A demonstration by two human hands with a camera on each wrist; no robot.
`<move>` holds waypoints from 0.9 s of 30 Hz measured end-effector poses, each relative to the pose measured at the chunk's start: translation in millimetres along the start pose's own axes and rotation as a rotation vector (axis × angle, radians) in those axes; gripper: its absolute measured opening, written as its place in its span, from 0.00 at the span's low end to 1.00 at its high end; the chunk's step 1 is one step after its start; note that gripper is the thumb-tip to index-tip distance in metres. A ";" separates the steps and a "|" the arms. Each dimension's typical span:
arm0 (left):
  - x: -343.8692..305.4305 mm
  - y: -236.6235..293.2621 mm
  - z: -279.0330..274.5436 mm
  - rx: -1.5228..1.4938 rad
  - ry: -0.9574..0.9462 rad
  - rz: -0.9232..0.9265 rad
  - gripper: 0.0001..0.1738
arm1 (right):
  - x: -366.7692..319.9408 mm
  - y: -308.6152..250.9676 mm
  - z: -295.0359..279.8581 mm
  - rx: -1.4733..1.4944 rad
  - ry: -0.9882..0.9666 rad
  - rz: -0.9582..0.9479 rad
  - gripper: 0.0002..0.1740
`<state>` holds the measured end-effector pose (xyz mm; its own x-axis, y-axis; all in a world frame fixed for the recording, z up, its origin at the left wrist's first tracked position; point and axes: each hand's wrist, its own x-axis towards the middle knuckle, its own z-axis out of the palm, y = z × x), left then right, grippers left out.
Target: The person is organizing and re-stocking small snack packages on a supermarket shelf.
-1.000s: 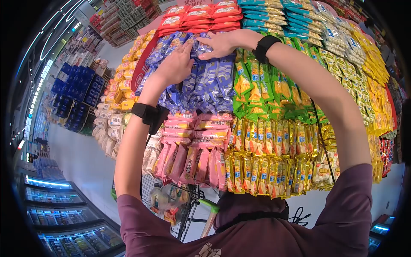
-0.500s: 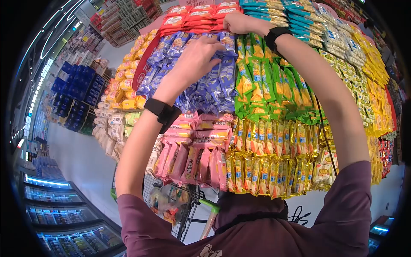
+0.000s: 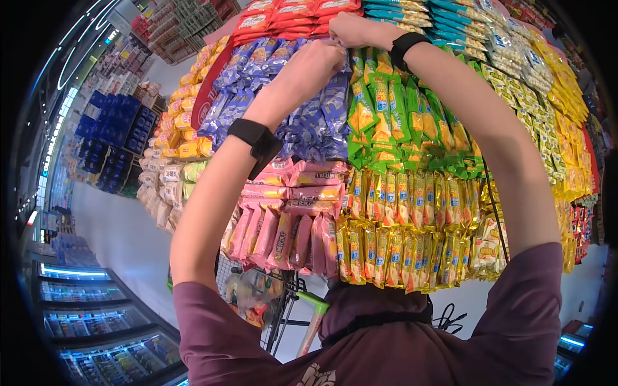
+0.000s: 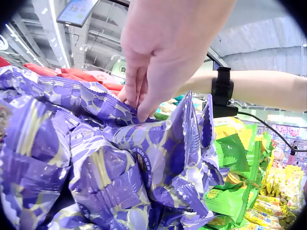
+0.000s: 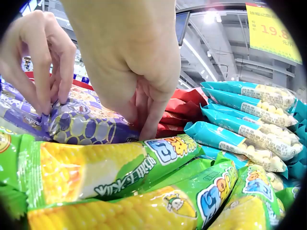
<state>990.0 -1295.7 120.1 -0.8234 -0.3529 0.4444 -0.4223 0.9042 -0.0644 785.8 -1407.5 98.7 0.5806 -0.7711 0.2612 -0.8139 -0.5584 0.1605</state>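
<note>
At the back of the display, both hands work on one purple snack packet [image 5: 86, 127] in the top row of purple packets [image 3: 315, 122]. My left hand [image 3: 315, 64] pinches its left end between thumb and fingertips, plain in the right wrist view. My right hand [image 3: 360, 30] reaches down at its other end, fingers curled at the packet's edge. In the left wrist view, more purple packets [image 4: 105, 177] stand upright below the left hand. Green corn-print packets [image 5: 120, 167] lie just in front of the right hand.
Red packets [image 3: 264, 26] are stacked behind, with teal packets [image 5: 240, 120] to the right. Pink packets [image 3: 283, 238] and gold packets [image 3: 399, 251] fill the near side. A shopping cart [image 3: 315, 302] stands below, and a black cable [image 3: 496, 206] hangs along the right arm.
The right hand has moved right from the purple packets to the row's back right corner. The left hand has followed it rightward, and the two are now close together at one purple packet.
</note>
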 end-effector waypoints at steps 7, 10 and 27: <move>-43.0 -28.3 -34.3 0.050 0.091 -0.147 0.11 | -1.6 -53.7 -50.9 0.088 0.198 -0.065 0.10; -49.4 -29.7 -34.2 0.043 0.076 -0.142 0.13 | 12.8 -72.3 -52.3 0.212 0.156 -0.136 0.13; -56.0 -20.7 -21.6 0.183 0.092 -0.010 0.07 | 14.3 -68.7 -62.7 0.354 -0.332 -0.032 0.30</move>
<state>1053.0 -1289.4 115.8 -0.7843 -0.3302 0.5251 -0.4987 0.8391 -0.2172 848.6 -1361.0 151.2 0.6279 -0.7755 -0.0656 -0.7714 -0.6089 -0.1851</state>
